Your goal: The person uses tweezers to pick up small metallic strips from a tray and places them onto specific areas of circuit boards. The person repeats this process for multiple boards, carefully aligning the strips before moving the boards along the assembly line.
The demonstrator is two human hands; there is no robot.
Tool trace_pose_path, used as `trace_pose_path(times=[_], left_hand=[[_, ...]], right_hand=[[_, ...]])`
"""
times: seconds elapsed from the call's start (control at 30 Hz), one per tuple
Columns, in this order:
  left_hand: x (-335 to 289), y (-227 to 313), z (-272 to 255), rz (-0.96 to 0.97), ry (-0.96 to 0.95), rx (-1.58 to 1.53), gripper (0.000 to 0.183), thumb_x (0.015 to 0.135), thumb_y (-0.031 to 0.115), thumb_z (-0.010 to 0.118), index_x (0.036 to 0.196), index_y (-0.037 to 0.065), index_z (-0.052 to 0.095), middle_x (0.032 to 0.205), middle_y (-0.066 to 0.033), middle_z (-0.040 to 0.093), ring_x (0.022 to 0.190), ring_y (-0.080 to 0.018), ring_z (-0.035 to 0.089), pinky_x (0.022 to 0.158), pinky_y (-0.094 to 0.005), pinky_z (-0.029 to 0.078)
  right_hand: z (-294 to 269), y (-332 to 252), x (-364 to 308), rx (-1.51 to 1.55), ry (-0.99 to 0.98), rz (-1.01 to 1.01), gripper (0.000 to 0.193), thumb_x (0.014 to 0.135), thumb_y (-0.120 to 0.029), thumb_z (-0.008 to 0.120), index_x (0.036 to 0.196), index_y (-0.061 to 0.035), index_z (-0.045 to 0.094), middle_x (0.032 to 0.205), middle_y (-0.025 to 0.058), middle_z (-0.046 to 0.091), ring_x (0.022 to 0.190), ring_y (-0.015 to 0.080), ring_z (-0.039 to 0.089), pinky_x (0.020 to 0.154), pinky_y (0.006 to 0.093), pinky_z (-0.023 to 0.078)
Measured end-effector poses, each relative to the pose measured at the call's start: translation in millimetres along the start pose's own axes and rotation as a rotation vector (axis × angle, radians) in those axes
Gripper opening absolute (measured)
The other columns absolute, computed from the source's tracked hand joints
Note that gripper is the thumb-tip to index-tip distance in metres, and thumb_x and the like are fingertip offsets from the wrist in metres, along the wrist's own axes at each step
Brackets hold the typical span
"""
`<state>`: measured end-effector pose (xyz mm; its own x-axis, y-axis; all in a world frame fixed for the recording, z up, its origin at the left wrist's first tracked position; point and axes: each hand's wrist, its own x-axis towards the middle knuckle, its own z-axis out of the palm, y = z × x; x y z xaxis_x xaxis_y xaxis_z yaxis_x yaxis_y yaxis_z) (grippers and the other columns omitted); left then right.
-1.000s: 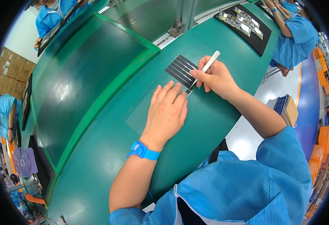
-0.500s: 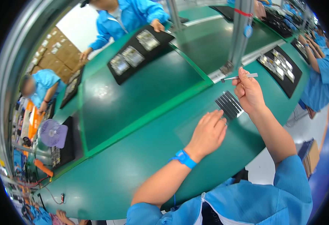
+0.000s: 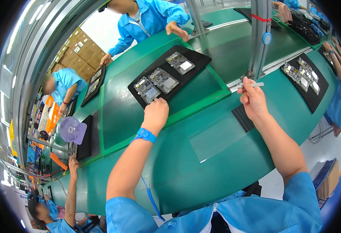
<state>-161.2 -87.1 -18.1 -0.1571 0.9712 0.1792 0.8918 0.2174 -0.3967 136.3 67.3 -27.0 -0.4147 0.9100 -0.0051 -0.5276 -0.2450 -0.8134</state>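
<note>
The left hand (image 3: pixel 156 115), its grip closed, is holding the edge of the black tray (image 3: pixel 199 59), which is carrying three circuit boards (image 3: pixel 163 80) on the tabletop (image 3: pixel 118 112); the right hand (image 3: pixel 253 99) is pinching tweezers (image 3: pixel 258 84).

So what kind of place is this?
It's probably an electronics factory: circuit boards lie on a black tray, the right hand holds tweezers, and several people wear similar blue work clothes.

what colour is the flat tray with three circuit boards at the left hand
The tray is black; it shows best in the head view.
</note>
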Motion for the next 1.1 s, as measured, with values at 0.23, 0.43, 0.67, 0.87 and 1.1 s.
trace_pose_path(times=[0.23, 0.43, 0.67, 0.87, 1.1], left_hand=[[-18.2, -16.8, -37.4, 0.097, -0.001, -0.006, 0.007, 0.078, 0.007, 0.056, 0.08, 0.002, 0.06, 0.077, -0.0144, 0.066, 0.071, -0.0281, 0.068, 0.057, -0.0385, 0.055], [-193.4, 27.8, -93.4, 0.266, 0.105, -0.092, 0.034, 0.077, 0.009, 0.06, 0.105, -0.009, 0.059, 0.097, -0.0214, 0.065, 0.079, -0.0274, 0.067, 0.06, -0.0318, 0.056], [-260.2, 76.8, -131.4, 0.137, -0.207, -0.411, 0.024, 0.074, 0.014, 0.067, 0.092, -0.002, 0.064, 0.09, -0.013, 0.066, 0.073, -0.0227, 0.065, 0.059, -0.0307, 0.053], [-171.9, 123.0, -118.9, 0.242, 0.174, -0.455, 0.046, 0.078, 0.013, 0.052, 0.118, -0.009, 0.055, 0.121, -0.0274, 0.054, 0.112, -0.0371, 0.053, 0.092, -0.0382, 0.047], [-144.7, 141.9, -75.0, 0.178, 0.221, -0.393, 0.041, 0.086, 0.016, 0.056, 0.118, -0.008, 0.056, 0.122, -0.0273, 0.054, 0.114, -0.0388, 0.053, 0.089, -0.0374, 0.05]], right_hand=[[-12.4, 3.1, 14.9, 0.047, -0.022, 0.045, 0.026, 0.091, -0.033, 0.066, 0.089, -0.0109, 0.052, 0.072, 0.0044, 0.06, 0.047, 0.005, 0.042, 0.046, 0.0198, 0.031], [-6.6, 1.2, 4.9, 0.077, -0.025, 0.09, 0.024, 0.093, -0.031, 0.063, 0.089, -0.0096, 0.053, 0.073, 0.0041, 0.06, 0.048, 0.0043, 0.044, 0.047, 0.0197, 0.033], [36.4, 10.9, -52.9, -0.016, -0.185, 0.232, 0.016, 0.092, -0.023, 0.064, 0.091, -0.0102, 0.054, 0.076, 0.0047, 0.062, 0.054, 0.0056, 0.048, 0.048, 0.0197, 0.034], [51.6, 30.7, -73.9, -0.173, -0.213, 0.233, 0.02, 0.091, -0.02, 0.064, 0.099, -0.0081, 0.049, 0.073, 0.0075, 0.062, 0.05, 0.0058, 0.045, 0.046, 0.0191, 0.032], [60.0, 46.2, -80.4, -0.273, -0.286, 0.175, 0.018, 0.091, -0.014, 0.063, 0.09, -0.0082, 0.046, 0.073, 0.0112, 0.063, 0.049, 0.0079, 0.05, 0.043, 0.0184, 0.036]])
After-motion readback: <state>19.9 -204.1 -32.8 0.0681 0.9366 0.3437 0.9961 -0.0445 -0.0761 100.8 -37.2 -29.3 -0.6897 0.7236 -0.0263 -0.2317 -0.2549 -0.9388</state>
